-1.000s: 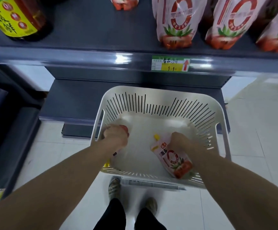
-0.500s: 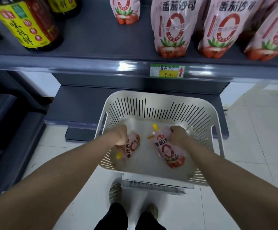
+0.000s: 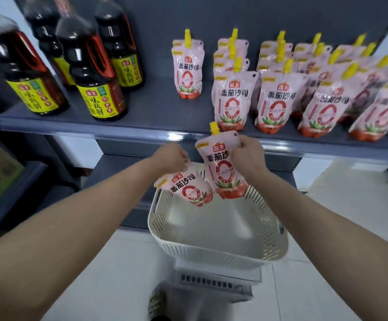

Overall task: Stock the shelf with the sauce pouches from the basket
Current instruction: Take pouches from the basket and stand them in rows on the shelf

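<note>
My left hand [image 3: 169,157] grips the top of a pink tomato sauce pouch [image 3: 188,189] that hangs tilted above the white slotted basket [image 3: 216,250]. My right hand [image 3: 248,151] holds a second sauce pouch [image 3: 223,167] upright by its upper right corner, its yellow cap just below the shelf's front edge [image 3: 123,130]. The basket's inside shows only bare floor. On the grey shelf stand rows of the same pouches [image 3: 274,103], and a single pouch [image 3: 188,68] stands further left.
Dark soy sauce bottles [image 3: 95,72] with yellow labels fill the shelf's left part. Bare shelf lies between the bottles and the pouches. The basket rests on a white stool [image 3: 213,281] on the tiled floor. A lower shelf is behind the basket. My shoe [image 3: 157,305] shows at the bottom.
Both hands have risen out of the basket, each carrying a pouch up toward the shelf edge. The camera has tilted upward, showing the whole shelf.
</note>
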